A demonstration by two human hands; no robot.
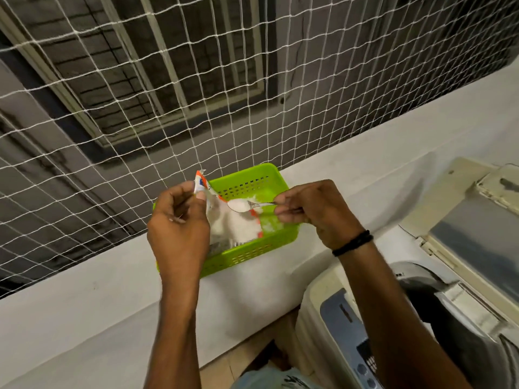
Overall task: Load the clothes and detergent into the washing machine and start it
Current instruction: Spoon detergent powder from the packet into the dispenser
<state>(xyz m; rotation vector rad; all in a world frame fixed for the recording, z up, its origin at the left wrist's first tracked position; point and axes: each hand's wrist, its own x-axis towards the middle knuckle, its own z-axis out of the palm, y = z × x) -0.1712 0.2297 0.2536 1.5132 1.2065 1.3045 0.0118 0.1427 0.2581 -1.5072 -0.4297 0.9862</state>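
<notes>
My left hand [179, 228] pinches the torn top of an open detergent packet [233, 223] that stands in a green plastic basket [252, 178] on the white ledge. White powder shows inside the packet. My right hand [314, 211] holds a metal spoon [247, 204] by its handle, its bowl heaped with white powder just above the packet's mouth. The top-loading washing machine [331, 310] stands at the lower right with its lid [474, 237] raised; clothes inside cannot be made out.
The white ledge [84, 318] runs across the view, with a white safety net [168, 108] stretched behind it. The machine's control panel [354, 332] faces me at the lower right. Some powder lies spilled on the basket floor.
</notes>
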